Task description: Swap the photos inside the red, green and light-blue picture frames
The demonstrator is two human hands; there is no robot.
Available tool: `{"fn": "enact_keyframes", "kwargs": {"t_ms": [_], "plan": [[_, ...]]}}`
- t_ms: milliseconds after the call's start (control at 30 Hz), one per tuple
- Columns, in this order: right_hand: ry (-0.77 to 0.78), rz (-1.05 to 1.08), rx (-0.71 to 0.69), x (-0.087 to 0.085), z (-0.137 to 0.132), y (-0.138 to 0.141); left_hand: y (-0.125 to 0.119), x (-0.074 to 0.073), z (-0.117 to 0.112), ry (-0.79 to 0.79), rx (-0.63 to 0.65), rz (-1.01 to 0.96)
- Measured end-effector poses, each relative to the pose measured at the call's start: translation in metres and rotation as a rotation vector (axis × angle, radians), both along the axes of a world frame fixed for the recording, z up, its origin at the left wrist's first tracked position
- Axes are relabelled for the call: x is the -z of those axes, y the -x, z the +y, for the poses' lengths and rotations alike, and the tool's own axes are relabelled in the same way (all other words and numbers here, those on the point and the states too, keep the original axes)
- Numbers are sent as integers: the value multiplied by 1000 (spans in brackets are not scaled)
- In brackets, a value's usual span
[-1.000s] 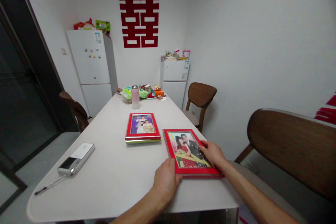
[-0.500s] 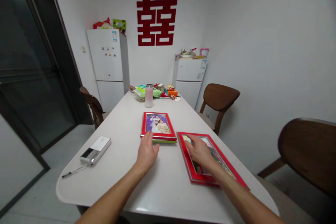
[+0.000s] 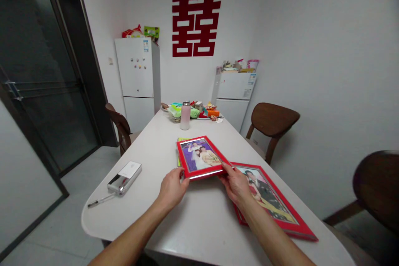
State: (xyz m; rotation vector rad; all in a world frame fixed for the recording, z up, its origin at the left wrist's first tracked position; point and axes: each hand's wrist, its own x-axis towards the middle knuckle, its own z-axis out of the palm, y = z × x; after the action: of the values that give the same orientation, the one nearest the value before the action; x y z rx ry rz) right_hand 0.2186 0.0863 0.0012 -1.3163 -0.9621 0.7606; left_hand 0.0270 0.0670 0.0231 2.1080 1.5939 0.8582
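A small red picture frame (image 3: pixel 202 157) with a photo on a purple ground is held between my two hands, tilted up over the table. My left hand (image 3: pixel 173 186) grips its lower left corner, fingers closed. At the lower right corner, my right hand (image 3: pixel 235 182) pinches the edge with the thumb on top. Behind and beneath it, a green-edged item (image 3: pixel 180 149) peeks out, mostly hidden. A larger red picture frame (image 3: pixel 274 199) lies flat at the right, partly covered by my right hand and forearm.
On the white table (image 3: pixel 149 220), a silver-and-white device (image 3: pixel 125 178) with a strap lies at the left. A pink bottle (image 3: pixel 185 115) stands farther back, before green packets (image 3: pixel 193 112) and other items. Wooden chairs (image 3: pixel 274 119) flank the table.
Both hands have closed on the small picture frame and lifted it, turning it slightly. My right hand has moved left, off the larger frame. The view has shifted a little.
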Motion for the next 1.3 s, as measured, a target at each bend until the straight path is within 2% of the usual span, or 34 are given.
{"fn": "enact_keyframes", "kwargs": {"t_ms": [100, 200, 333, 400, 500, 600, 700, 767, 833, 933, 1033, 1167, 1300], "plan": [[6, 131, -13, -8, -19, 7, 4, -5, -14, 19, 16, -27], [-48, 258, -23, -24, -39, 16, 3, -9, -20, 18, 41, -83], [-128, 322, -116, -45, -72, 27, -4, -16, -23, 48, 148, -206], [-108, 201, -165, -51, -93, 31, -8, -23, -28, 58, 190, -318], [-133, -140, -192, -55, -126, 32, -8, -39, -42, 109, 237, -674], [-286, -575, -291, -55, -149, 33, -2, -53, -56, 273, 277, -978], [-480, -917, -412, -46, -157, 39, 5, -50, -62, 414, 311, -1063], [-568, -1083, -432, -32, -155, 48, 8, -38, -60, 426, 317, -1043], [-603, -1196, -414, -13, -151, 62, 11, -23, -54, 360, 294, -921], [-583, -1262, -362, 15, -143, 83, 17, -1, -45, 257, 236, -677], [-560, -1284, -325, 37, -138, 100, 26, 13, -39, 239, 179, -537], [-592, -1310, -304, 53, -134, 109, 33, 22, -39, 221, 114, -373], [-587, -1339, -342, 55, -133, 106, 33, 27, -41, 177, 57, -237]]}}
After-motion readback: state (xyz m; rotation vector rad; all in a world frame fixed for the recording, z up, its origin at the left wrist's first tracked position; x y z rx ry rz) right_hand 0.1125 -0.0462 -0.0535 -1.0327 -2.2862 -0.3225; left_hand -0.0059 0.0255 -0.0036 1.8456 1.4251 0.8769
